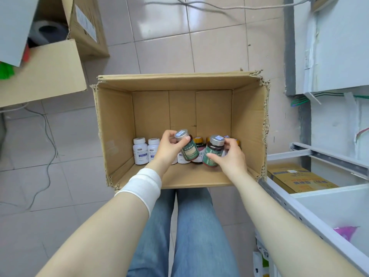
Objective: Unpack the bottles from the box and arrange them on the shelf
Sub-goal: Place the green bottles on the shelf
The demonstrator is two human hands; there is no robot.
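An open cardboard box (pixel 247 124) stands on the tiled floor in front of my knees. My left hand (pixel 167 148) grips a dark bottle with a green label and silver cap (pixel 188 148), tilted, inside the box. My right hand (pixel 229 158) grips a second bottle of the same kind (pixel 212 151). Two white bottles (pixel 146 150) stand at the box's near left. Brown bottles with gold caps (pixel 198 144) stand behind my hands, partly hidden. The white shelf (pixel 311 214) runs along the right.
A larger open carton (pixel 46 70) stands at the far left with a cable (pixel 48 136) trailing over the floor. A yellow flat carton (pixel 299 178) lies on a lower shelf level at the right. A pink item (pixel 345 231) lies on the near shelf board.
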